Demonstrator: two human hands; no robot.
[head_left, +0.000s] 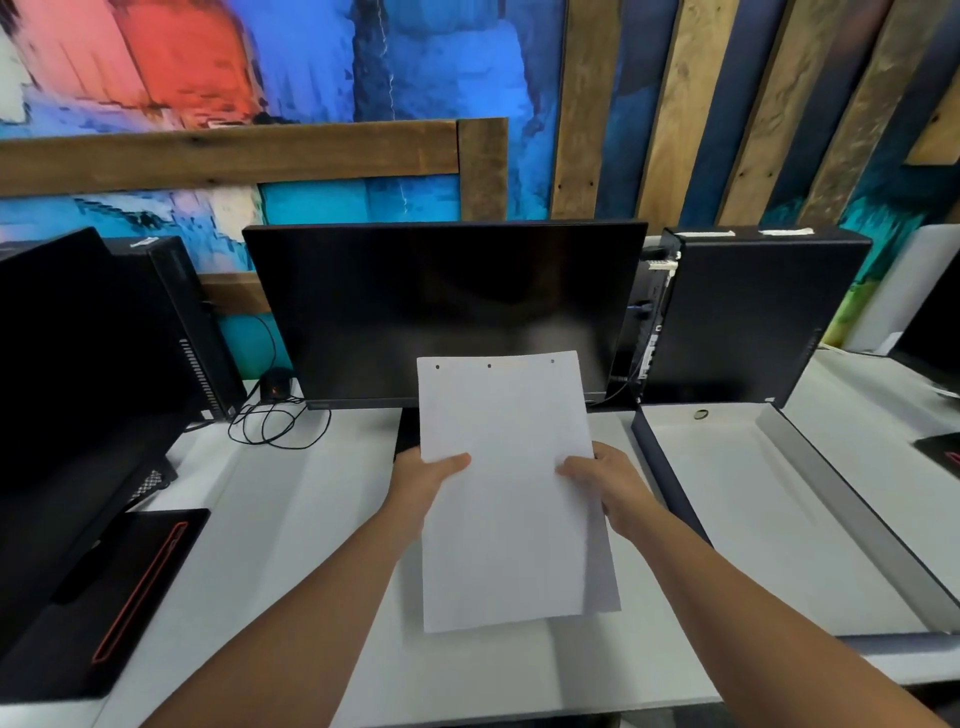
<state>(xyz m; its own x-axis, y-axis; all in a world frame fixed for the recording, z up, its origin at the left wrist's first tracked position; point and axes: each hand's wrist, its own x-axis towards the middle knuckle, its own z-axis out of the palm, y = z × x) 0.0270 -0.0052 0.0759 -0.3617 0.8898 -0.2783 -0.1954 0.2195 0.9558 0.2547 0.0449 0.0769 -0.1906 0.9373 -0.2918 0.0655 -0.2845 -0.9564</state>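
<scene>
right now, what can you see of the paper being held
The paper is plain white and blank on the side shown, with three small holes along its top edge. A second sheet's edge peeks out at the lower right. It is held off the white desk, in front of the dark monitor. The left hand grips its left edge and the right hand its right edge.

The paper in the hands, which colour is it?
White paper, three small holes along its top edge; head view.
</scene>
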